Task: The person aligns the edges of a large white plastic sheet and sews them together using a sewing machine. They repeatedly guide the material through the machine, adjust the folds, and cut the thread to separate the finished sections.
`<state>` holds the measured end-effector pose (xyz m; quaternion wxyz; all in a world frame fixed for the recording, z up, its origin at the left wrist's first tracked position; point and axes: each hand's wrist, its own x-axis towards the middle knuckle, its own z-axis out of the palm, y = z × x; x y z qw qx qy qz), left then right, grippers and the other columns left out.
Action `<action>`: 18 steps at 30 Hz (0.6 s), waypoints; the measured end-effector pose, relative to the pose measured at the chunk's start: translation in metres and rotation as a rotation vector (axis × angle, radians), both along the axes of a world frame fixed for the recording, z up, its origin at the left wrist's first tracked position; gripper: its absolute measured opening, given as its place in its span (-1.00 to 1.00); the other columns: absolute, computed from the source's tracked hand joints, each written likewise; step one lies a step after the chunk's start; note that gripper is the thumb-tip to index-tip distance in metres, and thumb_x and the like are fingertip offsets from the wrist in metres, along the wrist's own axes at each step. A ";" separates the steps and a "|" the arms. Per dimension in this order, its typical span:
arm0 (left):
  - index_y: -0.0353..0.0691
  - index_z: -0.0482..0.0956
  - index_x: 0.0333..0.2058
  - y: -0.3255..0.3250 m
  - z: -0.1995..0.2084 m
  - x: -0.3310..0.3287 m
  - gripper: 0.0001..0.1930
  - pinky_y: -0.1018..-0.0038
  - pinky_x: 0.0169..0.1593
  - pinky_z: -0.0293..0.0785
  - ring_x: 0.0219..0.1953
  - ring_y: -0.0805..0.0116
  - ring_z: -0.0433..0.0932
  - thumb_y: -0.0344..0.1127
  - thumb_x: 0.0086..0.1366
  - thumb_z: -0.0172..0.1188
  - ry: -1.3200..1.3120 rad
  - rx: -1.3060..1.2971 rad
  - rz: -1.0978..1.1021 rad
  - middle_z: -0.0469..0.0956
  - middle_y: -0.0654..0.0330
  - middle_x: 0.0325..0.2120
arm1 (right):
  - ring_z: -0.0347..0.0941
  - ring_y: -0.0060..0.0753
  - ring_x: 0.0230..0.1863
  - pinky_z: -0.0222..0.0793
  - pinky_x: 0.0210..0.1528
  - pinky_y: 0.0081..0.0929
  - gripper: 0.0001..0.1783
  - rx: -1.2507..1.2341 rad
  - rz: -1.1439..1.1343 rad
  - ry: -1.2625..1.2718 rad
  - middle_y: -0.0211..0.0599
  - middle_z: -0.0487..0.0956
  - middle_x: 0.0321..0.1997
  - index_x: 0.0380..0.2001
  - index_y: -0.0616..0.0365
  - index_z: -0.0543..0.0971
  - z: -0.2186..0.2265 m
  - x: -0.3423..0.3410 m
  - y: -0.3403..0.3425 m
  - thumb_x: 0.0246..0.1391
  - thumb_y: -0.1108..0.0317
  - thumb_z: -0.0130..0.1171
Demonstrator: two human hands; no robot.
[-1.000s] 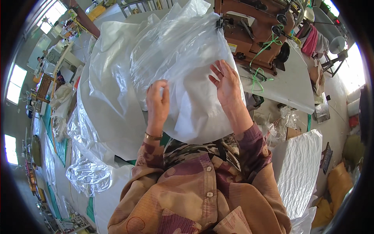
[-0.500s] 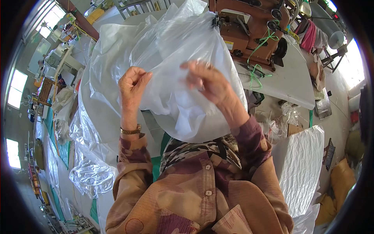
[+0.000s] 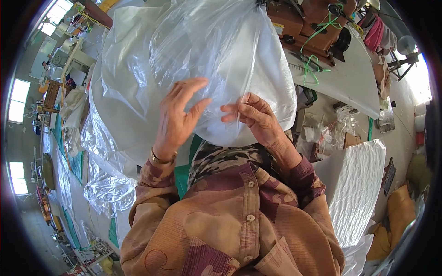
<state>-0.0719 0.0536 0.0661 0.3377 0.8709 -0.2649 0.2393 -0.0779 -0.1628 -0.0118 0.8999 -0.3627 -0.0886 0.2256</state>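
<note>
Head view: I noted the left hand (image 3: 177, 112) spread wide over the film (image 3: 179, 50), the right hand (image 3: 258, 117) pinching it. The film lay mostly left of the machine (image 3: 313, 32).

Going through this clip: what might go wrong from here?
The right hand seems to pinch only a thin fold of the glossy plastic sheet, so it could slip, as the left hand is open. The sheet's lower edge reaches the trousers and might slide down. Green string on the sewing machine might snag.
</note>
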 end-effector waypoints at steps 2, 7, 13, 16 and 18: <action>-0.29 0.59 -0.09 -0.012 -0.007 -0.013 -0.70 0.34 -0.17 0.51 -0.26 0.15 0.64 -0.31 0.24 0.35 0.125 -0.075 -0.102 0.65 0.08 -0.24 | 0.59 -0.40 -0.18 0.43 0.08 -0.37 -0.64 -0.095 -0.019 -0.051 -0.15 0.64 -0.13 -0.01 0.21 0.43 -0.001 -0.009 0.005 0.23 0.31 0.26; -0.30 0.60 -0.13 -0.022 -0.033 -0.020 -0.55 0.48 -0.26 0.51 -0.28 0.40 0.63 -0.01 0.23 0.38 0.484 -0.186 -0.158 0.67 0.14 -0.25 | 0.57 -0.48 -0.27 0.51 -0.24 -0.44 -0.66 -0.250 -0.032 -0.144 -0.29 0.64 -0.23 0.01 0.26 0.47 -0.027 -0.038 0.021 0.26 0.32 0.26; -0.32 0.57 -0.18 -0.034 -0.045 -0.019 -0.61 0.63 -0.41 0.46 -0.44 0.54 0.61 -0.12 0.22 0.43 0.647 -0.195 -0.170 0.66 0.20 -0.47 | 0.64 -0.25 -0.42 0.53 -0.27 -0.33 -0.62 -0.915 -0.100 -0.428 -0.17 0.66 -0.45 -0.02 0.28 0.48 -0.004 -0.062 0.018 0.16 0.35 0.31; -0.34 0.57 -0.21 -0.033 -0.052 -0.018 -0.73 0.66 -0.43 0.47 -0.47 0.58 0.59 -0.28 0.26 0.39 0.695 -0.234 -0.188 0.64 0.24 -0.49 | 0.67 -0.19 -0.31 0.55 -0.23 -0.31 -0.63 -0.909 -0.083 -0.640 -0.10 0.69 -0.32 -0.01 0.28 0.52 -0.002 -0.059 0.008 0.18 0.33 0.28; -0.35 0.58 -0.23 -0.032 -0.058 -0.016 -0.81 0.67 -0.44 0.48 -0.48 0.61 0.58 -0.36 0.29 0.34 0.731 -0.256 -0.192 0.63 0.26 -0.49 | 0.67 -0.17 -0.24 0.56 -0.20 -0.30 -0.65 -0.815 -0.099 -0.712 -0.06 0.69 -0.23 -0.04 0.31 0.55 -0.003 -0.058 0.002 0.20 0.31 0.27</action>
